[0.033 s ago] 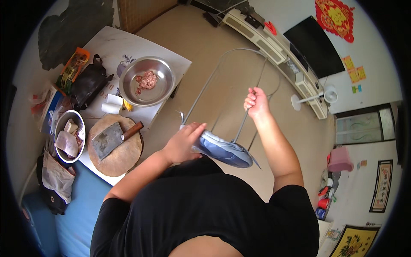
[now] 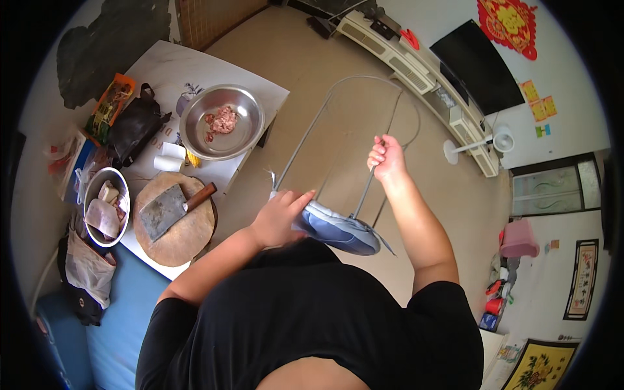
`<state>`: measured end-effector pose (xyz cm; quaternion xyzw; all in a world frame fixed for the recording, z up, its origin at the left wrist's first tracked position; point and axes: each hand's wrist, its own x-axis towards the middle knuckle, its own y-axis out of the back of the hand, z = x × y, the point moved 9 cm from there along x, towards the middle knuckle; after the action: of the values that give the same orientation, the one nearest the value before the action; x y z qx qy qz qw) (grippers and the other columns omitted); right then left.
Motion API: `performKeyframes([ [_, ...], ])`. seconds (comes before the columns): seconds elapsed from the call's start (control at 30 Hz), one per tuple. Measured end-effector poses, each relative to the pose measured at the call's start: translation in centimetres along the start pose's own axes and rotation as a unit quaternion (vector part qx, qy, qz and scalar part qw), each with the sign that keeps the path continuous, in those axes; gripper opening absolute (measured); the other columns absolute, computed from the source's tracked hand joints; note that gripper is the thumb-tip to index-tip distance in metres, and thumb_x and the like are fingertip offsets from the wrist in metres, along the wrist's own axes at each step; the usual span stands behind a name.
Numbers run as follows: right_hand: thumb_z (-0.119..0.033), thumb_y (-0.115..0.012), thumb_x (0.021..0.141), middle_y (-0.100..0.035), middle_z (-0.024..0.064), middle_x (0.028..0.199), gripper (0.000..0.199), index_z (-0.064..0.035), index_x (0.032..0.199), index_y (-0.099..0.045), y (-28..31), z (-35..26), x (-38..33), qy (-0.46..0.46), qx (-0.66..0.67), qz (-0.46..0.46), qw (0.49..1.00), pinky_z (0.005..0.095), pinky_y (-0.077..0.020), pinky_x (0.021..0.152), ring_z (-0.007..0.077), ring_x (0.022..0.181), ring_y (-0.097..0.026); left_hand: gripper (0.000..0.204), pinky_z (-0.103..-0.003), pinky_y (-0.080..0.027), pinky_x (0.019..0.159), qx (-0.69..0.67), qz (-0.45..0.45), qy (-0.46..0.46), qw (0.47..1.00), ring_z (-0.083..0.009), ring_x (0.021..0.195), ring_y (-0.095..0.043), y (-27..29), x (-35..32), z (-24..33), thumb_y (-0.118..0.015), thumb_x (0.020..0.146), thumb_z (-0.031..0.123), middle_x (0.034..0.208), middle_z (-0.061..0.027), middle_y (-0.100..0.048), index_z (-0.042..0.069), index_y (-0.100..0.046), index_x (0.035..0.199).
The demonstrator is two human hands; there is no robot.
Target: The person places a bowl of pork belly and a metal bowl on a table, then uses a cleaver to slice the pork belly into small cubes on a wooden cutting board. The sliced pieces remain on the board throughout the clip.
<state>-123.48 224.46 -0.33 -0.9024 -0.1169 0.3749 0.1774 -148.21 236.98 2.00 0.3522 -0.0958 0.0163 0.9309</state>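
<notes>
A stool with a blue padded seat [image 2: 338,232] and thin grey metal legs is held tipped on its side before my body, its legs pointing away from me. My left hand [image 2: 279,218] grips the seat's left edge, with the thumb side toward the padding. Closed in a fist, my right hand [image 2: 388,158] holds one metal leg [image 2: 364,194]. Strips of cloth hang loose at both ends of the seat. To the left, a cleaver [image 2: 164,211] with a wooden handle lies on a round wooden chopping block [image 2: 172,253].
On the white table [image 2: 270,88] are a steel basin [image 2: 250,140] with minced meat, a smaller bowl [image 2: 127,195] with meat pieces, a black bag [image 2: 136,123] and a paper roll [image 2: 170,158]. A blue sofa [image 2: 123,331] is at lower left. A TV cabinet [image 2: 390,55] and fan [image 2: 502,142] stand at the far right.
</notes>
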Motion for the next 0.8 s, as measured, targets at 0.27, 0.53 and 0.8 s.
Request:
performKeyframes([
  [0.27, -0.039, -0.046, 0.09, -0.055, 0.0038, 0.072, 0.031, -0.009, 0.086, -0.055, 16.1, 8.9, 3.0, -0.143, 0.031, -0.033, 0.989, 0.0331, -0.0447, 0.061, 0.0192, 0.063, -0.053, 0.029, -0.043, -0.047, 0.076, 0.055, -0.07, 0.052, 0.995, -0.033, 0.087, -0.059, -12.0, 0.3, 1.9, -0.074, 0.062, 0.02, 0.087, -0.011, -0.061, 0.008, -0.061, 0.086],
  [0.53, -0.032, -0.053, 0.09, -0.06, 0.0131, 0.114, 0.045, -0.0057, 0.126, -0.046, 38.9, 18.2, -0.2, -0.178, -0.15, 0.034, 0.972, 0.0396, -0.0467, 0.083, 0.0269, 0.098, -0.059, 0.043, -0.043, -0.048, 0.08, 0.063, -0.203, 0.308, 0.927, -0.0359, 0.093, -0.059, -23.2, -2.4, -3.2, -0.077, 0.063, 0.031, 0.095, -0.0154, -0.063, 0.007, -0.062, 0.096],
  [0.8, -0.03, -0.052, 0.091, -0.061, 0.0128, 0.11, 0.041, -0.007, 0.125, -0.048, 56.7, 26.4, -10.8, -0.238, -0.103, 0.234, 0.937, 0.039, -0.0474, 0.081, 0.0262, 0.096, -0.06, 0.068, -0.04, -0.048, 0.079, -0.082, -0.32, 0.47, 0.819, -0.0296, 0.092, -0.062, -37.1, -9.8, -18.4, -0.069, 0.072, 0.062, 0.094, -0.0173, -0.066, 0.002, -0.062, 0.103],
])
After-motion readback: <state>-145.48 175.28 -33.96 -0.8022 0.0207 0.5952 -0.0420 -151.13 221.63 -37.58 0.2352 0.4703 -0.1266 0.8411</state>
